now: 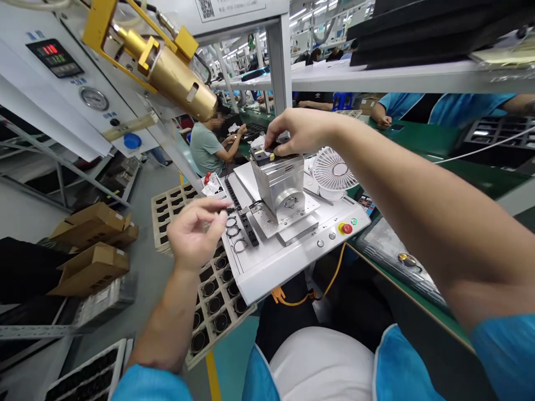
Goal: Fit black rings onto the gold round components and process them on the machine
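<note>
My right hand (301, 131) reaches over the black top plate (261, 157) of a silver metal fixture (278, 186). Its thumb and fingers are bent together against the top; whatever is between them is hidden. My left hand (194, 234) hovers over the left side of the white machine base (267, 262), thumb and fingertips pinched together. Anything in that pinch is too small to name. Just beyond it, thin round rings (240, 245) lie on the base, beside a black slotted strip (249, 229).
A gold cylinder head (181, 83) hangs at upper left. A white fan (334, 171) stands right of the fixture, and a red emergency button (346, 228) sits on the front panel. Trays of round parts (215, 303) lie below left. A co-worker (209, 146) sits beyond.
</note>
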A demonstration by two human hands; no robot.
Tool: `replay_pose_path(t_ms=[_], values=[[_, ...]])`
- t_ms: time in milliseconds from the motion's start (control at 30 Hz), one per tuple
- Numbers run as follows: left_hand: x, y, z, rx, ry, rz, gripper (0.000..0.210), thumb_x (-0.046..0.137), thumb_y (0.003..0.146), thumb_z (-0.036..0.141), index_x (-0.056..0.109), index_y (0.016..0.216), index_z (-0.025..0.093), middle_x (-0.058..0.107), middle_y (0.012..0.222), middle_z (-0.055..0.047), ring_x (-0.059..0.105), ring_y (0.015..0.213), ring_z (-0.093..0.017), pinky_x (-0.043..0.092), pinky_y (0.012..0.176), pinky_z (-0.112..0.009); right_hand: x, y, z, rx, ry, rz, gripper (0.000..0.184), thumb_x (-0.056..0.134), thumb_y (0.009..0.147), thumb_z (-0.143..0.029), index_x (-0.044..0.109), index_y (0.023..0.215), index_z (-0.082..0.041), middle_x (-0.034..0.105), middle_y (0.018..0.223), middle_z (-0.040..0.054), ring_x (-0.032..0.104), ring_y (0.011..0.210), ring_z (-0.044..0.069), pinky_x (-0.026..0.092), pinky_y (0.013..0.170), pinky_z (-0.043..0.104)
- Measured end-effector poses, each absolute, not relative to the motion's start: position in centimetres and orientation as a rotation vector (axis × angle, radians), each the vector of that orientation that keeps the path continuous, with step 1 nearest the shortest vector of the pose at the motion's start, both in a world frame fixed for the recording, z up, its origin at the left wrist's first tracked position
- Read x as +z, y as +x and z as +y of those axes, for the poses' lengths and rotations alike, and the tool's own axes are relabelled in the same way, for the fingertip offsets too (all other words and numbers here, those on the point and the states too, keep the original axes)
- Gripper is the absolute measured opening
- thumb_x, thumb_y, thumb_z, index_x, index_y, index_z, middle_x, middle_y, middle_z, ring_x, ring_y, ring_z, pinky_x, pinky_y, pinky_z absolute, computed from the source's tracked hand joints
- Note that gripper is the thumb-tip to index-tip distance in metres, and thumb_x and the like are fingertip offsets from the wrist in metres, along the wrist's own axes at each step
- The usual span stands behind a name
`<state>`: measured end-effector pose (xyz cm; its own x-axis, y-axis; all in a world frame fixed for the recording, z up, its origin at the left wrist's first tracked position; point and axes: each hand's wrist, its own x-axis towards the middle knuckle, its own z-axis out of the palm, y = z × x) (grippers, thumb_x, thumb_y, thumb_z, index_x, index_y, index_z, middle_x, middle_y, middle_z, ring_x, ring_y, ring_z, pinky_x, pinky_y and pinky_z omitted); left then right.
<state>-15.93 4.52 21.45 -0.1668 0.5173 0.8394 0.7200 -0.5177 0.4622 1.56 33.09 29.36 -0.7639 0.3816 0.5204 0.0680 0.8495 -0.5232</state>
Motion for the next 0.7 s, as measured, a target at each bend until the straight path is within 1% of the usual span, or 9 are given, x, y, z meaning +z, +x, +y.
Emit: replay_pose_path(t_ms=[33, 100, 167, 300, 400, 433, 500, 600, 700], values=[[22.8, -15.7, 6.0, -1.701, -1.892, -1.434, 0.025, 0.075, 0.090, 0.026, 0.064, 0.069, 0.020, 0.078, 0.095, -0.003, 0.077, 0.091, -0.020, 0.063, 0.087, -0.038, 29.7, 1.4, 33.2, 0.665, -0.317, -2.378, 0.027, 0.087, 0.080, -0.036, 0.074, 0.085, -0.013, 0.068, 0.086, 0.0006, 0.073, 0.094, 0.023, 0.057, 0.098, 0.043], [25.5, -15.1, 9.5, -1.528, -1.864, -1.509, 0.025, 0.075, 0.090, 0.037, 0.068, 0.073, 0.019, 0.078, 0.098, -0.005, 0.074, 0.095, -0.020, 0.060, 0.087, -0.036, 30.2, 1.7, 32.8, 0.671, -0.298, -2.340, 0.028, 0.090, 0.076, -0.033, 0.075, 0.091, -0.014, 0.071, 0.087, 0.0013, 0.072, 0.093, 0.023, 0.058, 0.097, 0.043], [27.7, -14.3, 13.4, -1.330, -1.862, -1.621, 0.035, 0.074, 0.089, 0.048, 0.068, 0.073, 0.018, 0.076, 0.098, -0.007, 0.072, 0.097, -0.022, 0.058, 0.086, -0.036, 30.4, 2.6, 31.9, 0.645, -0.319, -2.265, 0.034, 0.090, 0.075, -0.031, 0.074, 0.100, -0.015, 0.073, 0.092, 0.0035, 0.071, 0.096, 0.023, 0.058, 0.097, 0.043], [30.4, -13.1, 19.1, -0.923, -1.972, -1.856, 0.058, 0.065, 0.091, 0.065, 0.059, 0.059, 0.017, 0.066, 0.069, -0.008, 0.072, 0.087, -0.028, 0.054, 0.087, -0.041, 29.6, 6.3, 29.2, 0.612, -0.417, -2.096, 0.039, 0.084, 0.079, -0.028, 0.071, 0.112, -0.013, 0.075, 0.096, 0.0071, 0.072, 0.098, 0.025, 0.059, 0.094, 0.043], [31.2, -13.0, 20.0, -0.806, -2.045, -1.912, 0.063, 0.053, 0.098, 0.065, 0.060, 0.058, 0.017, 0.062, 0.062, -0.008, 0.073, 0.086, -0.030, 0.053, 0.088, -0.044, 27.8, 10.5, 27.0, 0.635, -0.451, -2.022, 0.041, 0.082, 0.080, -0.029, 0.070, 0.115, -0.012, 0.075, 0.098, 0.0082, 0.073, 0.096, 0.025, 0.061, 0.089, 0.041], [31.3, -13.2, 19.8, -0.780, -2.084, -1.899, 0.062, 0.050, 0.100, 0.063, 0.062, 0.060, 0.017, 0.064, 0.066, -0.008, 0.074, 0.088, -0.030, 0.053, 0.089, -0.044, 27.1, 12.0, 26.3, 0.659, -0.461, -1.996, 0.043, 0.082, 0.080, -0.031, 0.069, 0.116, -0.013, 0.075, 0.099, 0.0083, 0.074, 0.096, 0.025, 0.061, 0.088, 0.040], [31.4, -13.9, 19.2, -0.725, -2.216, -1.834, 0.057, 0.051, 0.100, 0.060, 0.069, 0.067, 0.017, 0.072, 0.080, -0.009, 0.074, 0.097, -0.030, 0.053, 0.095, -0.044, 25.3, 14.9, 24.9, 0.729, -0.492, -1.922, 0.043, 0.081, 0.079, -0.034, 0.068, 0.116, -0.015, 0.076, 0.101, 0.0083, 0.074, 0.096, 0.024, 0.062, 0.085, 0.039], [30.8, -14.8, 18.3, -0.720, -2.440, -1.734, 0.047, 0.055, 0.097, 0.060, 0.078, 0.092, 0.019, 0.077, 0.106, -0.009, 0.071, 0.116, -0.031, 0.052, 0.104, -0.044, 22.1, 18.4, 23.4, 0.866, -0.584, -1.787, 0.041, 0.082, 0.079, -0.036, 0.067, 0.113, -0.017, 0.076, 0.101, 0.0088, 0.074, 0.096, 0.024, 0.063, 0.082, 0.037], [29.6, -14.9, 17.9, -0.757, -2.475, -1.737, 0.051, 0.057, 0.095, 0.063, 0.076, 0.116, 0.021, 0.075, 0.124, -0.010, 0.065, 0.128, -0.033, 0.049, 0.111, -0.046, 18.2, 20.8, 22.6, 1.013, -0.744, -1.709, 0.045, 0.084, 0.078, -0.041, 0.067, 0.113, -0.018, 0.076, 0.101, 0.0109, 0.074, 0.095, 0.026, 0.063, 0.080, 0.038]])
